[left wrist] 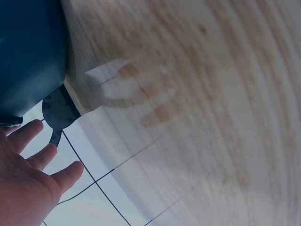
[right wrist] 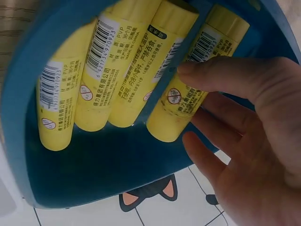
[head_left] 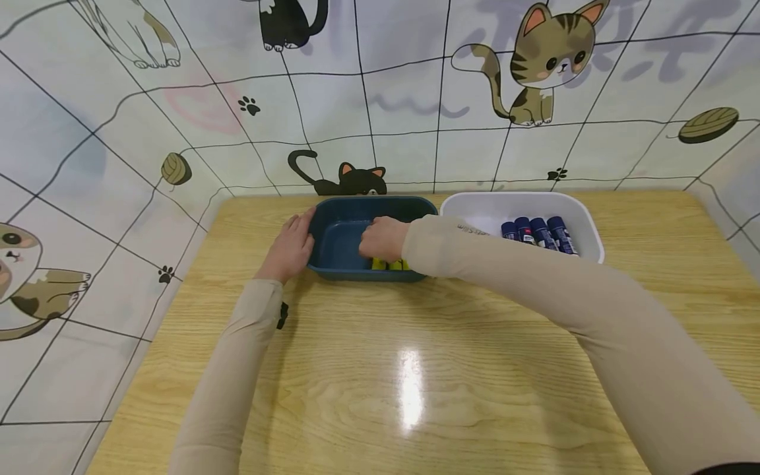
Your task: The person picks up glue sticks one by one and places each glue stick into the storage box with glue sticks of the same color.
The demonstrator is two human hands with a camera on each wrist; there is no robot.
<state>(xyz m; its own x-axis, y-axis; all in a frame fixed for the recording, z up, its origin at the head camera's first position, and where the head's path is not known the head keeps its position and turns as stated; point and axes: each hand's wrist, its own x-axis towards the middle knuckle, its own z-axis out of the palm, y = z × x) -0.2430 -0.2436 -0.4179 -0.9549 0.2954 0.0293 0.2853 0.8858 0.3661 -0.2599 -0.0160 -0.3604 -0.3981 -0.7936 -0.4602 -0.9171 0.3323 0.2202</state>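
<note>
In the right wrist view, my right hand pinches a yellow glue stick between thumb and fingers inside the dark blue bin. Several more yellow glue sticks lean side by side there, a small gap away from the held one. From the head view, that right hand reaches into the bin's right half and covers much of what lies below it. My left hand rests against the bin's left end with fingers extended; in the left wrist view its fingers spread beside the outer wall.
A white bin adjoins the blue one on the right, partly behind my right sleeve. Navy glue sticks lie in it in a row. Behind the wooden table rises a cat-patterned backdrop, which also runs along the left side.
</note>
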